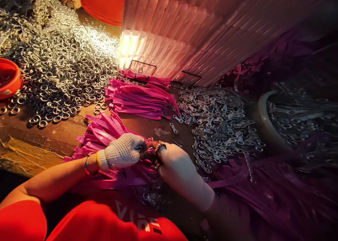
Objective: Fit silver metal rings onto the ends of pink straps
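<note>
So both gloved hands meet right at the near edge of the worktop [31,142], close to the person's red shirt. The left hand [124,151] wears a white knit glove, with a thin bangle on the wrist, and its fingers are curled and pressed together around something small and dark where the two hands touch. The right hand [179,170] comes in from the other side, fingers bent in toward the same spot, and there seems to be a metal ring [161,146] pinched at its fingertips, though it's too dim and blurry to say for sure. Under and just behind the hands lies a fan of pink straps [102,132], spread out toward the left. A second, neater pile of pink straps [137,98] sits further back toward the middle of the worktop. The far left corner is buried under a huge heap of loose silver rings [63,65], with an orange bowl [7,79] poking in at the left edge. To the right of the hands there's another heap of metal clips [219,125], looks like small linked hardware. Along the far edge stands a tall stack of white ribbed sheets [169,37], lit up warm, and an orange bucket [105,3] beside it.
</note>
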Available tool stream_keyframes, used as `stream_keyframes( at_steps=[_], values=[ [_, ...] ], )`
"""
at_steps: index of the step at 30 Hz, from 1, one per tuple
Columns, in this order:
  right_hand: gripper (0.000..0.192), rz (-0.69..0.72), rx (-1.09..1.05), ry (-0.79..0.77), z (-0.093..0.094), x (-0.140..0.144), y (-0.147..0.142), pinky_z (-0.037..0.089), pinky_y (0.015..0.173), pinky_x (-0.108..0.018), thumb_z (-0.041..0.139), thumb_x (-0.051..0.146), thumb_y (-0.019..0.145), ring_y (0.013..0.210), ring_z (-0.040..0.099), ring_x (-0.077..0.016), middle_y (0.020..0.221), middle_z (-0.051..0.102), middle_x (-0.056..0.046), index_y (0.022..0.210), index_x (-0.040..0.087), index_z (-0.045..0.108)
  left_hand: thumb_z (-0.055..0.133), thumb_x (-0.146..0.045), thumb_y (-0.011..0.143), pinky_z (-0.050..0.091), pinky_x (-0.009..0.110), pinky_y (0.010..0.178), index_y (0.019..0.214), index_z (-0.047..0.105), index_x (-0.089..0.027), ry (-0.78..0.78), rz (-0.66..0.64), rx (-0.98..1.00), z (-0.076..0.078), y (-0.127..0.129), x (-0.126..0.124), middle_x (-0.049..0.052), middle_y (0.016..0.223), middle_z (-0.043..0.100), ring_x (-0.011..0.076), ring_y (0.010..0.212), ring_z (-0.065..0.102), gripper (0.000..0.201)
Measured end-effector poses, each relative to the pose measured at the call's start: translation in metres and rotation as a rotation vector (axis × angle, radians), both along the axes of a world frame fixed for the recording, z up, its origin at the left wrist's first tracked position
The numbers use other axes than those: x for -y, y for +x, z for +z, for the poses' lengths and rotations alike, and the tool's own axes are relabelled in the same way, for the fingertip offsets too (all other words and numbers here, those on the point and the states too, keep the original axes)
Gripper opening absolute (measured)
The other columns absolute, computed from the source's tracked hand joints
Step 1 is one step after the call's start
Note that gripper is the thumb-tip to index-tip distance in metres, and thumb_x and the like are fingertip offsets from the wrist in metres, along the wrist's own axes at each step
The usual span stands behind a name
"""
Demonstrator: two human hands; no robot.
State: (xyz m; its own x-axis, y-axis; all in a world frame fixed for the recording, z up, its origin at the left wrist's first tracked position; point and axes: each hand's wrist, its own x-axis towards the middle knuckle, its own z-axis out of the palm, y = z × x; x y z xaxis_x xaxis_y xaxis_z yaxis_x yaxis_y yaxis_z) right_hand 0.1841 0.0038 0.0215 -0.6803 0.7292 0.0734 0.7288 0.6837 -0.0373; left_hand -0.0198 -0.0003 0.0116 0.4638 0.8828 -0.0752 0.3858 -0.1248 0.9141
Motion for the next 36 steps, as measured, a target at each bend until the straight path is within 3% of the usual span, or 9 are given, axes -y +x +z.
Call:
stream_keyframes(
  at_steps=[3,8,12,15,17,20,23,30,36],
  values=[
    [0.015,0.092,0.113,0.077,-0.002,-0.007,-0.001,0.029,0.056,-0.034,0.051,0.007,0.067,0.056,0.054,-0.0203,0.061,0.062,-0.009,0.067,0.017,0.062,0.048,-0.005,0.072,0.042,0.024,0.065,0.08,0.069,-0.012,-0.034,-0.005,-0.023,-0.001,0.001,0.001,0.004,0.076,0.07,0.0162,0.072,0.06,0.024],
    [0.017,0.134,0.362,-0.067,0.002,-0.002,-0.006,0.022,0.053,-0.034,0.051,0.013,0.08,0.054,0.057,-0.0228,0.059,0.064,-0.012,0.073,0.015,0.066,0.048,-0.003,0.068,0.04,0.023,0.062,0.078,0.068,-0.013,-0.054,-0.041,-0.085,-0.005,0.004,-0.002,0.004,0.074,0.069,0.0158,0.07,0.059,0.025],
    [0.014,0.059,0.444,-0.261,0.028,0.009,-0.006,0.032,0.055,-0.034,0.056,0.017,0.082,0.065,0.063,-0.0262,0.071,0.069,-0.013,0.082,0.014,0.069,0.054,-0.009,0.074,0.038,0.021,0.057,0.079,0.07,-0.014,-0.196,-0.035,0.046,-0.008,0.004,-0.01,0.003,0.071,0.066,0.0129,0.065,0.055,0.017],
    [0.017,0.066,0.228,-0.375,0.035,-0.003,0.009,0.044,0.071,-0.033,0.06,0.029,0.086,0.09,0.066,-0.0262,0.099,0.072,-0.014,0.09,0.017,0.071,0.061,-0.029,0.083,0.031,0.02,0.046,0.077,0.067,-0.014,-0.431,0.122,0.315,-0.01,0.001,-0.017,-0.001,0.057,0.055,0.0088,0.049,0.044,0.018],
    [0.023,-0.066,0.046,-0.395,0.023,-0.027,0.024,0.045,0.083,-0.029,0.057,0.032,0.089,0.104,0.063,-0.0228,0.118,0.068,-0.011,0.103,0.02,0.071,0.059,-0.034,0.086,0.024,0.018,0.04,0.076,0.064,-0.013,-0.639,0.214,0.558,-0.01,0.001,-0.021,-0.003,0.054,0.05,0.0065,0.042,0.036,0.024],
    [0.024,-0.622,0.088,-0.336,-0.016,-0.078,0.043,0.044,0.084,-0.028,0.057,0.025,0.089,0.104,0.064,-0.0229,0.112,0.071,-0.011,0.108,0.021,0.07,0.054,-0.034,0.092,0.018,0.016,0.035,0.088,0.063,-0.013,-0.987,0.311,0.86,-0.008,0.004,-0.024,0.002,0.064,0.06,0.0057,0.04,0.038,0.024],
    [0.028,-0.809,0.103,-0.289,-0.058,-0.118,0.051,0.043,0.076,-0.031,0.055,0.013,0.083,0.096,0.066,-0.0285,0.105,0.07,-0.022,0.106,0.008,0.069,0.052,-0.035,0.093,0.02,0.016,0.034,0.099,0.063,-0.012,-1.121,0.339,0.958,-0.007,0.007,-0.023,0.008,0.076,0.068,0.0071,0.042,0.045,0.026],
    [0.024,-0.773,-0.112,-0.288,-0.092,-0.126,0.052,0.044,0.072,-0.03,0.053,0.015,0.079,0.088,0.065,-0.0253,0.096,0.071,-0.017,0.096,0.01,0.07,0.055,-0.018,0.081,0.021,0.018,0.033,0.109,0.063,-0.01,-1.057,0.351,0.936,-0.008,0.011,-0.018,0.009,0.082,0.073,0.0068,0.037,0.045,0.03],
    [0.038,-0.492,-0.544,-0.368,-0.055,-0.07,0.034,0.05,0.083,-0.033,0.042,0.016,0.083,0.095,0.065,-0.0209,0.103,0.071,-0.01,0.115,0.014,0.063,0.061,-0.012,0.077,0.025,0.017,0.035,0.126,0.055,-0.011,-0.944,0.28,0.91,-0.003,0.012,-0.01,0.006,0.077,0.073,0.0047,0.037,0.041,0.05]
  ],
)
